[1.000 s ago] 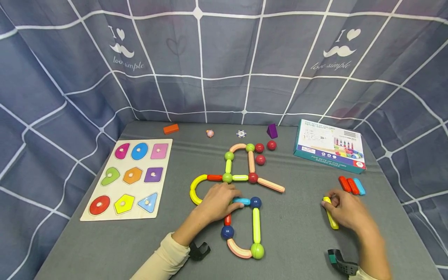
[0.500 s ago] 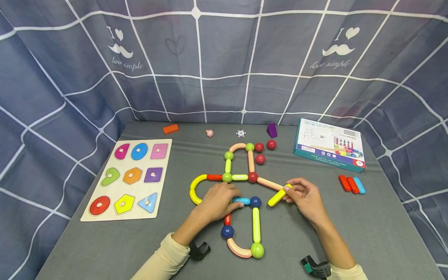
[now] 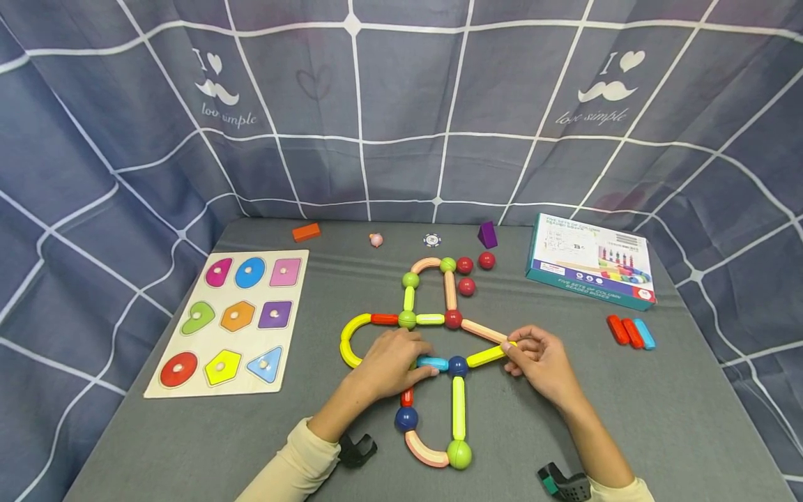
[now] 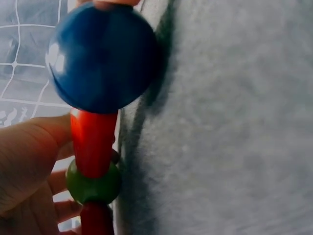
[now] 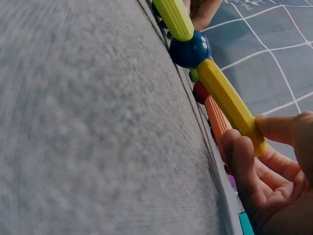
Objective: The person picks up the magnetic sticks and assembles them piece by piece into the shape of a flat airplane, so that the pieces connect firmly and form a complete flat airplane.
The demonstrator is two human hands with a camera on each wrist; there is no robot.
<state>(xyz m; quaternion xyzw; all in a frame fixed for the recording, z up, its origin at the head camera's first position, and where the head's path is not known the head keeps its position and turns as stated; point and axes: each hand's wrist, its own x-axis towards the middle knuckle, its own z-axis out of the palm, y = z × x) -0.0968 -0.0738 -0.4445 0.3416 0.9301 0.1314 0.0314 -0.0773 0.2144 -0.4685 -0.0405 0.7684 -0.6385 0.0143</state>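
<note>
My right hand [image 3: 542, 362] pinches the outer end of a yellow stick [image 5: 230, 103] between thumb and fingertips. The stick's other end touches a dark blue ball [image 3: 458, 366], which also joins a light blue stick [image 3: 433, 363] and a long lime stick [image 3: 459, 408]. My left hand [image 3: 389, 362] grips the joint at the light blue stick's left end, where a green ball [image 4: 93, 181] shows in the left wrist view. A red stick [image 4: 93, 142] links that ball to another blue ball [image 4: 102, 58]. A peach stick [image 3: 483, 330] ends beside the right fingertips.
A shape puzzle board [image 3: 295, 355] lies left. Three red balls [image 3: 466, 286] sit behind the stick figure. To the right are a box [image 3: 590, 261], red sticks [image 3: 617, 330] and a blue stick [image 3: 644, 334]. An orange block [image 3: 306, 232] and purple prism [image 3: 487, 235] stand at the back.
My right hand has carried the yellow stick leftward from the table's right side and set its end against the dark blue ball. The left hand has stayed on its joint.
</note>
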